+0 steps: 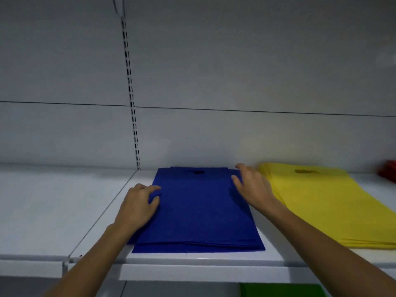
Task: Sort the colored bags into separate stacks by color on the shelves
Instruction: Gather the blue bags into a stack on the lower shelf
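A stack of blue bags [197,209] lies flat on the white shelf [192,259], with its handle cut-out toward the back wall. My left hand [138,205] rests on the stack's left edge, fingers loosely bent against the fabric. My right hand [250,187] touches the stack's right edge near the back, fingers spread and fairly straight. A stack of yellow bags [325,209] lies just to the right of the blue one. A bit of a red bag [388,172] shows at the far right edge.
The shelf section to the left [47,211] is bare white. A slotted upright [131,99] runs up the grey back wall. Something green [282,290] lies on the shelf below, at the lower right.
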Demonstrator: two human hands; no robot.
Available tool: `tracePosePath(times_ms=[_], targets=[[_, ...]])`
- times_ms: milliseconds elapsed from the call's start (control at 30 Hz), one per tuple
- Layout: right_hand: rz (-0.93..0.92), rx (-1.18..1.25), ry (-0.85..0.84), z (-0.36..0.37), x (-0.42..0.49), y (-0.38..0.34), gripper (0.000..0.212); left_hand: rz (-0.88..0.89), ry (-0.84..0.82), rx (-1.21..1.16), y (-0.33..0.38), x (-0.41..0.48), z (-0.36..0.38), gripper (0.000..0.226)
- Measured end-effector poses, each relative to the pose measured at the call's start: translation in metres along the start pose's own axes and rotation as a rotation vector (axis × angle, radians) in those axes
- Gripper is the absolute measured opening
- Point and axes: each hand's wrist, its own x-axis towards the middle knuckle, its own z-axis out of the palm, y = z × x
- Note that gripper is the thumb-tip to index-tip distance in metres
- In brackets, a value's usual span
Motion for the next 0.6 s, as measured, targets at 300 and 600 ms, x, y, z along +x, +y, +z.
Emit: tracePosePath(times_ms=[300, 600], targets=[[0.074, -0.206, -0.178, 0.031, -0.019, -0.008, 0.044, -0.206, 0.085, -0.093, -0.007, 0.003, 0.024, 0.036], [-0.115, -0.061, 0.102, 0.038, -0.022, -0.007, 0.037, -0.191, 0.193, -0.232, -0.009, 0.002, 0.02, 0.017]])
